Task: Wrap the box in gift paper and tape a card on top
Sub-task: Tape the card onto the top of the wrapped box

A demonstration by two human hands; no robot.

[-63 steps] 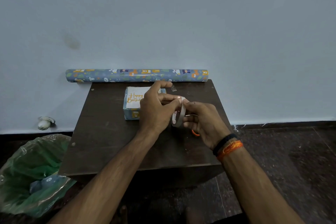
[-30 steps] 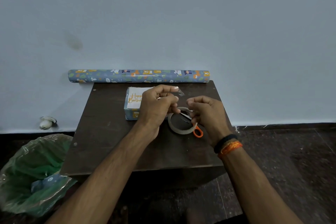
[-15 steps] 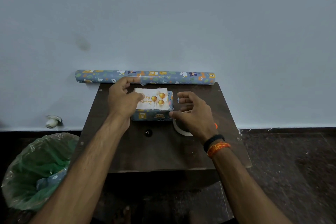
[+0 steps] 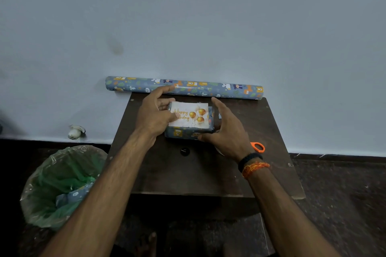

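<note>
Wrapped box (image 4: 189,133) near table's (image 4: 188,173) far edge, card (image 4: 189,117) on top, left hand (image 4: 155,116) grasping box's left end, right hand (image 4: 226,131) loose-fingered around its right end, paper roll (image 4: 183,87) behind, orange scissors (image 4: 258,147) toward right edge, green-lined bin (image 4: 62,183) left

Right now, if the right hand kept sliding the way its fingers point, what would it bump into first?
The right hand points up and left, its fingers open beside the wrapped box. Going straight on, it would probably meet the box's right end first, just below the birthday card. Depth is hard to judge here.
</note>
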